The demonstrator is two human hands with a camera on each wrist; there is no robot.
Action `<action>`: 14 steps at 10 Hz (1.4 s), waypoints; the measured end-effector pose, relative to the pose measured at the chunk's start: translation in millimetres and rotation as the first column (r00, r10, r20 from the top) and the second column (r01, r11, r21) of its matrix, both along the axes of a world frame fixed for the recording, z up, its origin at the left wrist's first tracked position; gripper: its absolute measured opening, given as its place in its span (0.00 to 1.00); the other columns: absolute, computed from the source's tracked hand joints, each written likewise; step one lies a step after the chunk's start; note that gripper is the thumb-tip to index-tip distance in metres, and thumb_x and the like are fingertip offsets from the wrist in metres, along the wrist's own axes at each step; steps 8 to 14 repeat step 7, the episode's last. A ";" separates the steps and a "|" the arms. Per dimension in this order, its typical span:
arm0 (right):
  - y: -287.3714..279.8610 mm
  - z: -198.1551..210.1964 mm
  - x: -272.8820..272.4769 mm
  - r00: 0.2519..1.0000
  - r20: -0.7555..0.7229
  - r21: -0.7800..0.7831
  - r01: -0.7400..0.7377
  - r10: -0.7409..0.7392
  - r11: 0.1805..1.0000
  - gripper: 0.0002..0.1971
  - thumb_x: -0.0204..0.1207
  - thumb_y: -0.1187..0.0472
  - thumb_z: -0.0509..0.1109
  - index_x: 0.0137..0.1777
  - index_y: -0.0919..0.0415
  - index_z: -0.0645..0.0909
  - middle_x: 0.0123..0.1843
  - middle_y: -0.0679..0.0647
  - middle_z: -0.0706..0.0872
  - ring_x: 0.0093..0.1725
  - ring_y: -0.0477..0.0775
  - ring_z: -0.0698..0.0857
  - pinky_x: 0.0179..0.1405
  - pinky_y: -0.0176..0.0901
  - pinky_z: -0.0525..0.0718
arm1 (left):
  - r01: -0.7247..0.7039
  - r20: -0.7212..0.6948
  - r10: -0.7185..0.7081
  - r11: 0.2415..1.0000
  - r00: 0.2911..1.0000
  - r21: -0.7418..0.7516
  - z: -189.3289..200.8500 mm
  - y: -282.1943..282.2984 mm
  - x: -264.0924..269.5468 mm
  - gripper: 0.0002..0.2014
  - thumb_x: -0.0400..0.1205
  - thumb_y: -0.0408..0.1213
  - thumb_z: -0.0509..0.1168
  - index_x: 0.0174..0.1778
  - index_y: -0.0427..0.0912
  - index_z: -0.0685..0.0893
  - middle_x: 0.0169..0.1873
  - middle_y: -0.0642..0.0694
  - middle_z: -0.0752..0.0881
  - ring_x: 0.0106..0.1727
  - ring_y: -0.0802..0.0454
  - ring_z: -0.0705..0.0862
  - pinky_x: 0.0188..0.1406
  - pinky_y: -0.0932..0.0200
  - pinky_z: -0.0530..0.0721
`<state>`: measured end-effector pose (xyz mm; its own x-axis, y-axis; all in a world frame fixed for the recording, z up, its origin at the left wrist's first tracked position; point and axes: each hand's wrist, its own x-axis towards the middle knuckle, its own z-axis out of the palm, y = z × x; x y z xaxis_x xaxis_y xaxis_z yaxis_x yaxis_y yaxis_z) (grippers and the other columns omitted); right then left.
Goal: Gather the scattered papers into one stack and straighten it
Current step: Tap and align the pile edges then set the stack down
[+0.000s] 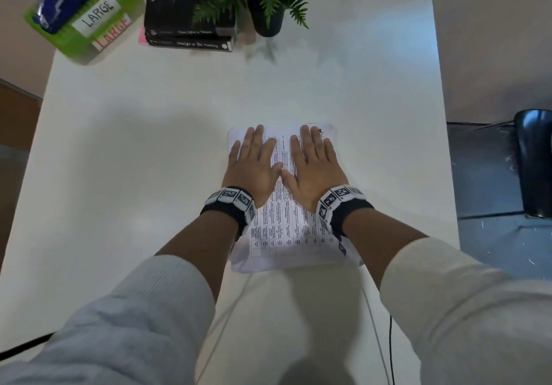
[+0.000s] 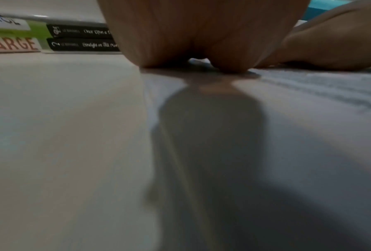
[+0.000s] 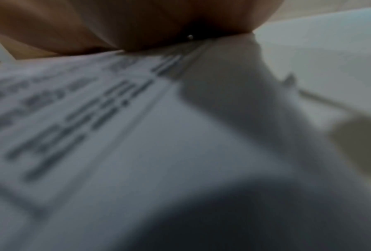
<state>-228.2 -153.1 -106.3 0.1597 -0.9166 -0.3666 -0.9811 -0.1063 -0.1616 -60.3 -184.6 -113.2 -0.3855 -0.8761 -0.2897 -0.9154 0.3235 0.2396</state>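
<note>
We are pressing left hand (image 1: pixel 254 163) and right hand (image 1: pixel 313 165) flat, fingers spread wide, thumbs touching, on paper stack (image 1: pixel 283 223) lying mid-table (image 1: pixel 134 151) near front edge. Probably pinning sheets so nothing slides. Lower corners fanning slightly; squaring likely unfinished.

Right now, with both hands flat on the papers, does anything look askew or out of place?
The paper stack is not fully squared: at its near-left corner and right edge, lower sheets poke out past the top printed sheet. The left hand and right hand press flat on it. No loose sheets show elsewhere on the table.
</note>
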 end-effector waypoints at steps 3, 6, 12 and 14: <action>-1.3 -5.4 -0.1 1.000 0.010 0.011 0.007 -0.007 1.000 0.39 0.84 0.35 0.34 0.87 0.59 0.36 0.87 0.61 0.31 0.86 0.61 0.30 0.85 0.61 0.38 | 0.012 0.071 -0.012 1.000 0.997 -0.010 -7.1 0.8 -0.1 0.32 0.89 0.54 0.41 0.87 0.45 0.42 0.87 0.45 0.40 0.87 0.47 0.38 0.85 0.46 0.39; -13.3 26.1 -0.9 0.999 -0.024 0.147 -0.022 0.026 0.989 0.42 0.82 0.36 0.46 0.88 0.59 0.39 0.88 0.62 0.34 0.87 0.63 0.35 0.86 0.59 0.39 | 0.043 0.186 -0.062 0.994 0.981 0.101 18.2 -8.0 -3.6 0.33 0.89 0.55 0.41 0.87 0.45 0.39 0.86 0.44 0.34 0.86 0.44 0.33 0.84 0.44 0.36; -19.3 44.2 2.1 1.000 -0.012 0.086 -0.012 0.013 0.996 0.40 0.83 0.35 0.46 0.88 0.57 0.42 0.89 0.60 0.37 0.87 0.63 0.37 0.86 0.61 0.40 | 0.035 0.217 -0.038 0.999 0.975 0.018 35.7 -9.9 -12.5 0.34 0.89 0.53 0.48 0.87 0.44 0.43 0.86 0.43 0.35 0.86 0.41 0.34 0.85 0.41 0.39; -19.3 44.2 2.1 1.000 -0.012 0.086 -0.012 0.013 0.996 0.40 0.83 0.35 0.46 0.88 0.57 0.42 0.89 0.60 0.37 0.87 0.63 0.37 0.86 0.61 0.40 | 0.035 0.217 -0.038 0.999 0.975 0.018 35.7 -9.9 -12.5 0.34 0.89 0.53 0.48 0.87 0.44 0.43 0.86 0.43 0.35 0.86 0.41 0.34 0.85 0.41 0.39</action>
